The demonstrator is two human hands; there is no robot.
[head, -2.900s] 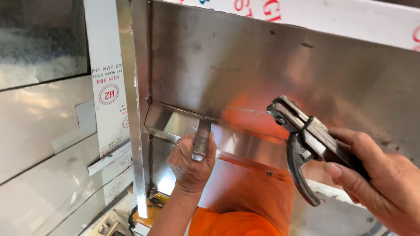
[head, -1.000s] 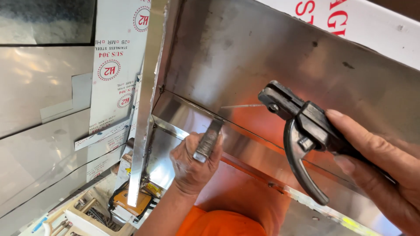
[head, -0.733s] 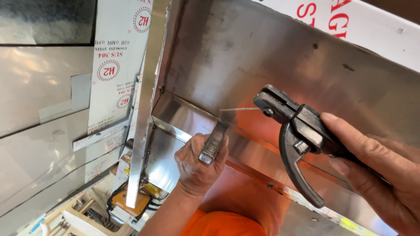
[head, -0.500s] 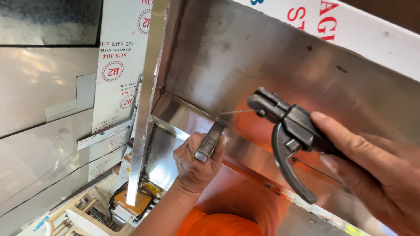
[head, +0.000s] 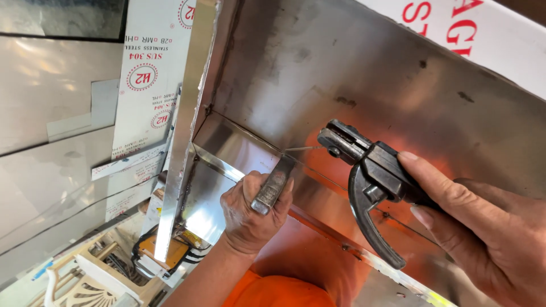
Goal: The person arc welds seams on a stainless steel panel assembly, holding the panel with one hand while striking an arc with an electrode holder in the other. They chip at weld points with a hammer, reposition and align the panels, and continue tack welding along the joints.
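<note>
Right hand (head: 489,233) grips the black welding electrode holder (head: 372,176), thin rod (head: 304,149) pointing to nine o'clock at the seam; left hand (head: 250,213) clamps a flat grey metal bar (head: 274,185) against the shiny stainless steel sheet (head: 364,74).

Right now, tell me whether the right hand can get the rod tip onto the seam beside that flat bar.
Probably yes. The right hand holds the electrode holder, and its thin rod already points at the seam, nearly touching by the flat bar; nothing lies between them.

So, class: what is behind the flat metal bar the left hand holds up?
The flat metal bar in the left hand lies against the steel sheet; the seam behind it is covered.
</note>
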